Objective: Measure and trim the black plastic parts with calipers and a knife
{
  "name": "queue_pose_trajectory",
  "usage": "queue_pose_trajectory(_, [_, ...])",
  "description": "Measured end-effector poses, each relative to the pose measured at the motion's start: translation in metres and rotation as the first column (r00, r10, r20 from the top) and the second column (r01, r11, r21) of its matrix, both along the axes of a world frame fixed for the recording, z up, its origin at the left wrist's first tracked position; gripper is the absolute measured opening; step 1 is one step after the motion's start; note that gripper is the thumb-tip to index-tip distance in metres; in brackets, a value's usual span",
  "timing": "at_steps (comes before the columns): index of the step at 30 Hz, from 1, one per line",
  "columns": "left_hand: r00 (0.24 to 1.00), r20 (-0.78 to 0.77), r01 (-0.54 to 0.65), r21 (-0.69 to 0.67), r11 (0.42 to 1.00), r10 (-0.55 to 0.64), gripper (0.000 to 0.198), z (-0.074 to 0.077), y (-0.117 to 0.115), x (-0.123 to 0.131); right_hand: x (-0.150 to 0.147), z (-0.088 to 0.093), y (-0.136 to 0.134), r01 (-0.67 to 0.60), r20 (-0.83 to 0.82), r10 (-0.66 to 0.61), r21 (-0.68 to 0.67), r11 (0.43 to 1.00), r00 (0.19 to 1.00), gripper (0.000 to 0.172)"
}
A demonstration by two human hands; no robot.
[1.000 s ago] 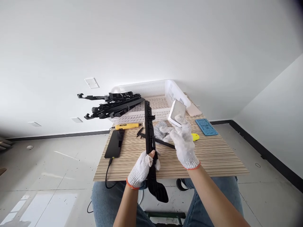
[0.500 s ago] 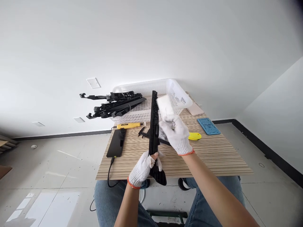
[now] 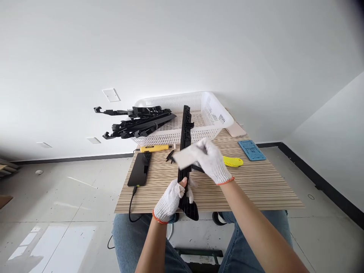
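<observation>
My gloved left hand (image 3: 170, 199) grips the lower part of a long black plastic strip (image 3: 185, 136), which stands on end over the striped table (image 3: 256, 185) and leans away from me. In my gloved right hand (image 3: 212, 161) is a white rectangular block (image 3: 185, 157), pressed across the strip just above my left hand. The block looks blurred from motion.
A white mesh basket (image 3: 210, 113) stands at the table's back, with a pile of black strips (image 3: 136, 123) overhanging its left rim. On the table lie a black phone (image 3: 139, 169) with a cable, a yellow screwdriver (image 3: 153, 148), a yellow knife (image 3: 234, 162), a blue pad (image 3: 251, 149) and a beige case (image 3: 236, 130).
My right hand lifted the white block from beside the basket up to the strip's top, then slid it down the strip to its middle. The strip rose more upright.
</observation>
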State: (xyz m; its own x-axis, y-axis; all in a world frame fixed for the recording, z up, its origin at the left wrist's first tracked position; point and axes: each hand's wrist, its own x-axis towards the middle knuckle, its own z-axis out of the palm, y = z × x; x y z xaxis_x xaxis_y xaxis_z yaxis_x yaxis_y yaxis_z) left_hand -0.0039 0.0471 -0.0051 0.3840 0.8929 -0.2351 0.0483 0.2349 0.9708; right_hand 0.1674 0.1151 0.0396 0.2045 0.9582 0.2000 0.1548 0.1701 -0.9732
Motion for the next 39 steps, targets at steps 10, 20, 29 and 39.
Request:
queue_pose_trajectory(10, [0.999,0.032,0.006,-0.048,0.999,-0.004,0.064,-0.001,-0.002,0.000,0.005,-0.003,0.005,0.003,0.062,-0.006,0.044,0.999,0.998,0.035])
queue_pose_trajectory(20, [0.999,0.043,-0.029,-0.057,0.998,0.032,0.066,0.001,-0.005,-0.002,0.022,0.008,0.006,-0.174,0.220,0.164,0.031,0.984,0.962,0.033])
queue_pose_trajectory(29, [0.998,0.012,-0.054,-0.015,0.998,0.054,0.066,-0.003,-0.005,-0.002,0.025,0.016,0.009,-0.234,0.228,0.228,0.003,0.972,0.947,0.023])
queue_pose_trajectory(39, [0.999,0.013,-0.047,-0.021,0.999,0.048,0.067,0.002,-0.005,-0.001,0.045,0.028,0.021,-0.130,0.083,0.111,0.267,0.955,0.990,0.048])
